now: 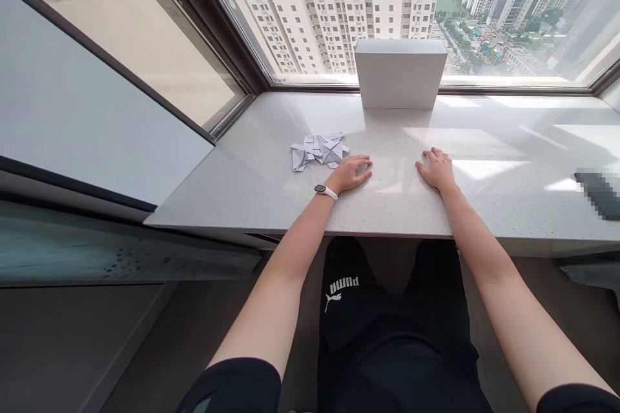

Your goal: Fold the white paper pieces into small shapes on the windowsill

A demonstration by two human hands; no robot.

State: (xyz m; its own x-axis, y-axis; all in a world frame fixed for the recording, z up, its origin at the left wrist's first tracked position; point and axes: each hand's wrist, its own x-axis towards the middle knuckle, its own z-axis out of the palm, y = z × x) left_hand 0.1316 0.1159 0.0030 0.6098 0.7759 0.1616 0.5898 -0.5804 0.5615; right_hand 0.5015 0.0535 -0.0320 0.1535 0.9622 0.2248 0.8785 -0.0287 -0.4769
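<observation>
My left hand [352, 172] lies palm down on the white speckled window ledge [271, 193], fingers stretched flat and holding nothing. A white band sits on that wrist. Just to its left is a small heap of folded white paper pieces [320, 150], close to my fingers but not touched. My right hand [436, 168] also rests flat on the ledge, fingers spread and empty, a hand's width to the right of the left one.
A white rectangular box [400, 73] stands upright at the back of the ledge against the window. A dark flat object [600, 192], blurred out, lies at the far right edge. A slanted window frame borders the left side.
</observation>
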